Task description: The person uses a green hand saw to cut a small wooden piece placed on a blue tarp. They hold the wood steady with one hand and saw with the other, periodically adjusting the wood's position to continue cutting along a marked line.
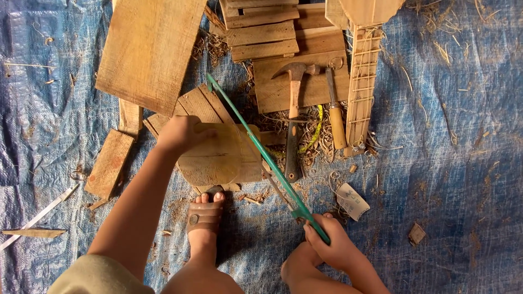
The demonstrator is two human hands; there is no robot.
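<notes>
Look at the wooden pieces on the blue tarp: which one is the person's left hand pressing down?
The rounded-edged board under the left hand. Unlike the other pieces, the green-framed saw crosses it, and a sandalled foot sits at its near edge.

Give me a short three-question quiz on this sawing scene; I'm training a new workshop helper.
1. True or false: the right hand grips the green-framed saw.
2. What does the left hand press on? A) the claw hammer B) the rounded wooden piece C) the paper scrap
3. What steadies the wooden piece from below in the picture?

Key: 1 true; 2 B; 3 the sandalled foot.
</notes>
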